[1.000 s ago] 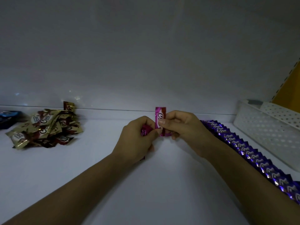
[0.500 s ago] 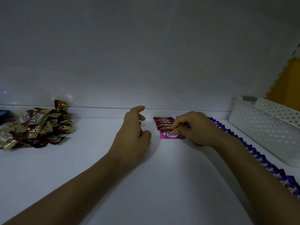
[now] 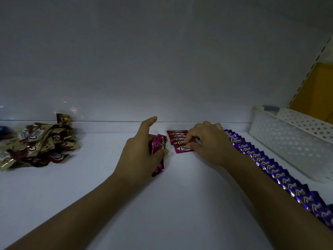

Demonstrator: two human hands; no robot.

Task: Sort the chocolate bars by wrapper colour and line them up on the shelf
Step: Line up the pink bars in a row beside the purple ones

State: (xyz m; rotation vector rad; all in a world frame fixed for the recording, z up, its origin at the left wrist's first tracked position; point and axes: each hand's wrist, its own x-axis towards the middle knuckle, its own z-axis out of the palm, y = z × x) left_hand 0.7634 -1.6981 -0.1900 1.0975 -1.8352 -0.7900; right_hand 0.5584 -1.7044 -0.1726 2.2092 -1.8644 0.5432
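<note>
left grip (image 3: 138, 153) clutches pink bars (image 3: 159, 143) (forefinger out) | right grip (image 3: 207, 143) pinches front bar (image 3: 181, 148)

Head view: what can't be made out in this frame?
Count of pink bars in the left hand: fingers wrap them.
Right end of front pink bar: right hand covers it.
Near end of the purple row: cut by the right edge.
Identity of the dark object: cropped at left edge, dim.
Contents of the basket: wall hides them.

Dim, soft focus, wide-angle edge distortion
</note>
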